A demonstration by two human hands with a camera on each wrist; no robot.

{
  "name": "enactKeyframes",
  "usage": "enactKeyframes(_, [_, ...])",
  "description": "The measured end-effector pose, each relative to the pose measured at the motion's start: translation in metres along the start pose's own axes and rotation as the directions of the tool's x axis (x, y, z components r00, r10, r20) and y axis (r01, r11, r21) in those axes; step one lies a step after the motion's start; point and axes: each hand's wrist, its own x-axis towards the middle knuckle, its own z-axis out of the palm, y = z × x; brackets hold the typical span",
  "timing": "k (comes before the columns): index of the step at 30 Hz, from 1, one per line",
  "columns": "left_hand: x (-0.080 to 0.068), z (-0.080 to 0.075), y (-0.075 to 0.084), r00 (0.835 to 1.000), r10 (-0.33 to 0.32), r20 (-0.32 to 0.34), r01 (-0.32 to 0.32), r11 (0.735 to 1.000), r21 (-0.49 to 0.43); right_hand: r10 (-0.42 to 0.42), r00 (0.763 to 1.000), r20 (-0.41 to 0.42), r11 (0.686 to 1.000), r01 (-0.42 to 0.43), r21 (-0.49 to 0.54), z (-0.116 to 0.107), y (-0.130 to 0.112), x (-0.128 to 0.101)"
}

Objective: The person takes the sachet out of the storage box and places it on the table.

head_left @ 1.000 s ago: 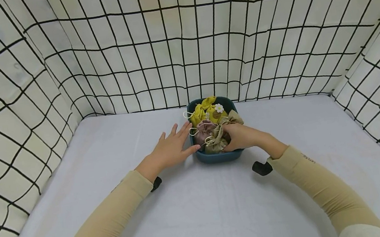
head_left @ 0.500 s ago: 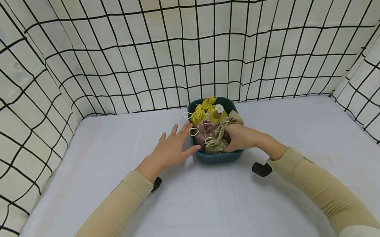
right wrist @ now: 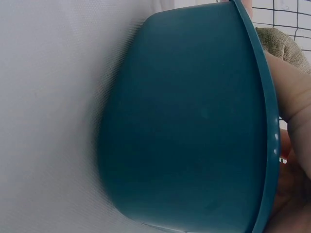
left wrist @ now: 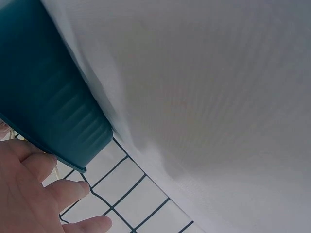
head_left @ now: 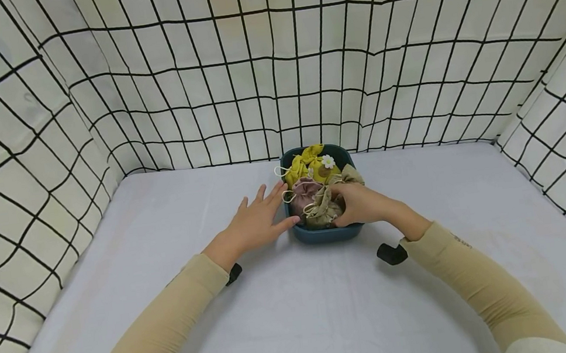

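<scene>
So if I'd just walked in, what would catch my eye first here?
Probably the teal bowl at the far middle of the white table, stuffed with small drawstring pouches: a yellow pouch with a daisy at the back, a pink pouch, and a beige pouch in front. The right hand grips the beige pouch, while the left hand rests flat against the bowl's side. Grid-patterned cloth walls surround everything.

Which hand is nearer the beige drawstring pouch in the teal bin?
Right. The right hand reaches into the teal bin and grips the beige pouch. The left hand lies flat on the table against the bin's left outer wall, off the pouch.
</scene>
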Motion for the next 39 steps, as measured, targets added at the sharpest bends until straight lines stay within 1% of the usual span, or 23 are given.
enactKeyframes(6, [-0.001,-0.001,0.001,1.0,-0.002,0.002,0.002,1.0,-0.004,-0.029,0.999,-0.022,0.999,0.029,0.014,0.0,0.003,-0.002])
enactKeyframes(13, [-0.001,-0.003,0.002,1.0,-0.002,0.001,0.002,1.0,-0.006,-0.057,0.997,-0.051,0.996,0.06,0.058,-0.004,0.006,-0.005])
enactKeyframes(21, [0.0,-0.002,0.002,1.0,-0.001,0.004,0.001,1.0,-0.008,-0.038,0.996,-0.082,0.993,0.047,0.105,-0.007,0.008,-0.01])
enactKeyframes(27, [-0.001,-0.003,0.002,1.0,-0.003,0.009,0.003,1.0,-0.012,0.023,0.99,-0.141,0.987,0.0,0.162,-0.011,0.007,-0.017])
enactKeyframes(34, [-0.001,-0.003,0.003,1.0,-0.003,0.008,0.003,1.0,-0.013,0.003,0.974,-0.226,0.976,0.046,0.212,-0.011,0.01,-0.02])
enactKeyframes(39, [-0.001,-0.002,0.003,1.0,0.0,0.007,0.0,1.0,-0.014,0.014,0.963,-0.269,0.967,0.055,0.249,-0.011,0.011,-0.023])
